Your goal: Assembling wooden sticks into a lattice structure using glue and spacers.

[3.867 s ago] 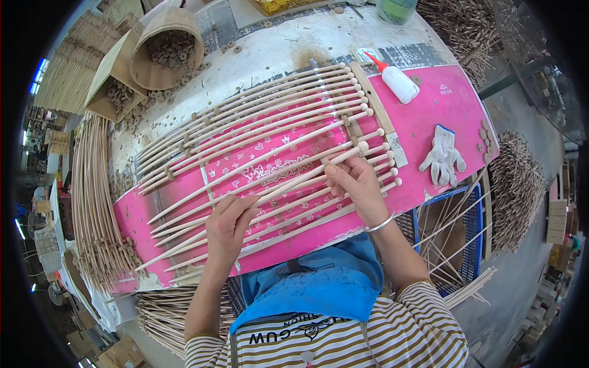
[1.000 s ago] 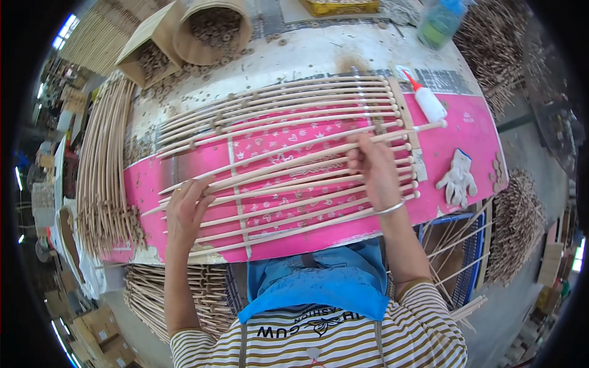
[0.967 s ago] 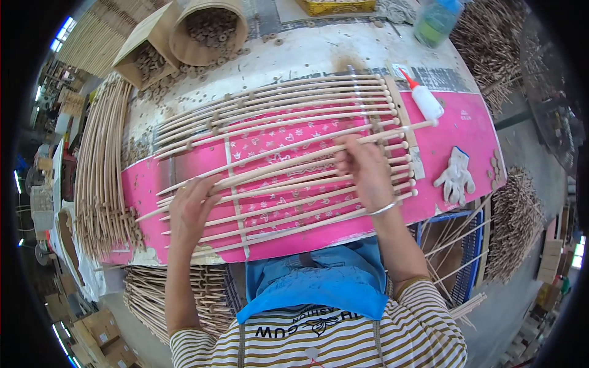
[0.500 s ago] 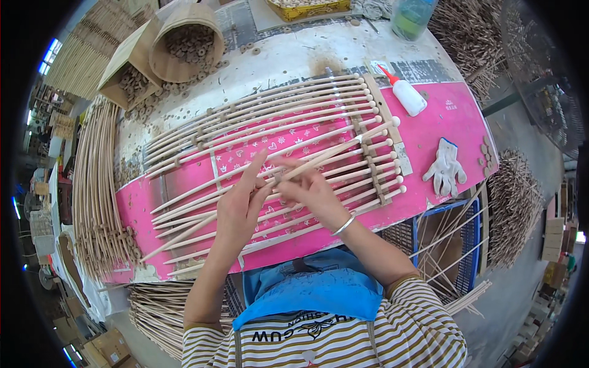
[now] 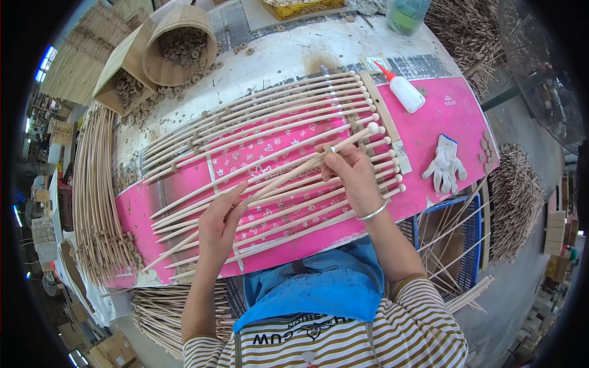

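Held aslant above a pink patterned sheet on a worn, whitish desk: a long, slim, pale wooden rod with a round ball end. Ball to the upper right, shaft narrowing to a point at lower left. Not far below the ball, a small brown wooden ring on the shaft, with a white smear just beside it. Pinched near the ring by the right hand; gripped farther down by the left hand, a short stretch of shaft hidden there.

In the way, directly beneath and crossed at an angle: a row of similar pale wooden rods, ball ends to the right beside a flat wooden strip. Contact with these: cannot tell. Brown rings on several of the upper ones.

Beyond the strip: a white squeeze bottle with a red nozzle and, nearer, a white knit glove with a blue cuff. At upper left, a round wooden tub and a square wooden box, both holding brown rings. At lower right, a blue plastic crate with loose sticks.
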A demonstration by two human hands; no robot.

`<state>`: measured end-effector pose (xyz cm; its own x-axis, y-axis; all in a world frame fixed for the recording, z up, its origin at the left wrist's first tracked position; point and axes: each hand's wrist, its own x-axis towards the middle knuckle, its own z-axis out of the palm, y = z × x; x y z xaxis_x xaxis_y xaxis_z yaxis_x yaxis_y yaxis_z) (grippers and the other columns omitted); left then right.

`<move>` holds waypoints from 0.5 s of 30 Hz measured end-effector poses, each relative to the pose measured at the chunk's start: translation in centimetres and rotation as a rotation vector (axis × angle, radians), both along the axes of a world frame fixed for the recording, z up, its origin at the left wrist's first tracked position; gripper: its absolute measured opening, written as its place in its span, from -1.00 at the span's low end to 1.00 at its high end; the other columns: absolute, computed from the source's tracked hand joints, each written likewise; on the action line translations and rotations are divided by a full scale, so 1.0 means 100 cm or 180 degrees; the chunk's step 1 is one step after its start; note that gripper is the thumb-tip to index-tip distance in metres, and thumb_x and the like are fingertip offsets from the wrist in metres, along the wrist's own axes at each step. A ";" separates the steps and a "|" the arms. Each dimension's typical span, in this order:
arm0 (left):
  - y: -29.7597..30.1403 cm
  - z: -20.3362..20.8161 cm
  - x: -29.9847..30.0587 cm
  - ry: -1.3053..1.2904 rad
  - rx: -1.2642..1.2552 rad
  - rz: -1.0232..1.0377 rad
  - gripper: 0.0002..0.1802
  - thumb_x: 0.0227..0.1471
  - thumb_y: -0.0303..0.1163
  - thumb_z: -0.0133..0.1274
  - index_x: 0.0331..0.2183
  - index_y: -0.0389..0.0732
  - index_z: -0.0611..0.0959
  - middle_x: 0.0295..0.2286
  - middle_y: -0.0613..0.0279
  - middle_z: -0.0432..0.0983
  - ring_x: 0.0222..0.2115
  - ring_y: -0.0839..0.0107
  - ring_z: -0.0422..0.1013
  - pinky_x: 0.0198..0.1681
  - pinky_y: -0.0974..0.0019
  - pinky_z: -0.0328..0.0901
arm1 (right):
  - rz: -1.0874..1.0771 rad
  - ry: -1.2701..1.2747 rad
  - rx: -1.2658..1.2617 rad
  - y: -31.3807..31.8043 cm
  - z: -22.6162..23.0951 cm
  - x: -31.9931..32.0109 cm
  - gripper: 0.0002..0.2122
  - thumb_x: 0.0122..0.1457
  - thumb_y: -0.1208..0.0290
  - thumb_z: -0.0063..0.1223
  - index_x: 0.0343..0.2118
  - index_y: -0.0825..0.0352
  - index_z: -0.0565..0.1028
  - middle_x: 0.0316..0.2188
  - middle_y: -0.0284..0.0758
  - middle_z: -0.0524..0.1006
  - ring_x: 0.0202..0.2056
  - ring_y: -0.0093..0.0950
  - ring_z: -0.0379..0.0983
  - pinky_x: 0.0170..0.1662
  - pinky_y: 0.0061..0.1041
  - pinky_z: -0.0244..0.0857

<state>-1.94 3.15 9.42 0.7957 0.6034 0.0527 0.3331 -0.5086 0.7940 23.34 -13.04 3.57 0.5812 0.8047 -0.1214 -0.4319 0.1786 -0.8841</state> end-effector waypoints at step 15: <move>0.003 -0.004 0.003 -0.0033 0.0524 -0.0146 -0.67 0.17 -0.60 0.18 -0.01 -0.24 0.75 -0.34 0.11 0.57 -0.36 0.28 0.50 -0.28 0.32 0.37 | -0.0093 -0.0024 -0.0354 -0.015 0.016 0.004 -0.75 0.37 0.29 0.23 -0.01 0.32 0.57 -0.43 -0.46 0.57 -0.45 -0.72 0.45 -0.37 -0.69 0.35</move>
<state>-1.68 3.41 9.03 0.8211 0.5490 0.1561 0.2988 -0.6465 0.7020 23.72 -14.49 5.13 0.6055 0.7691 -0.2046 -0.4213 0.0917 -0.9023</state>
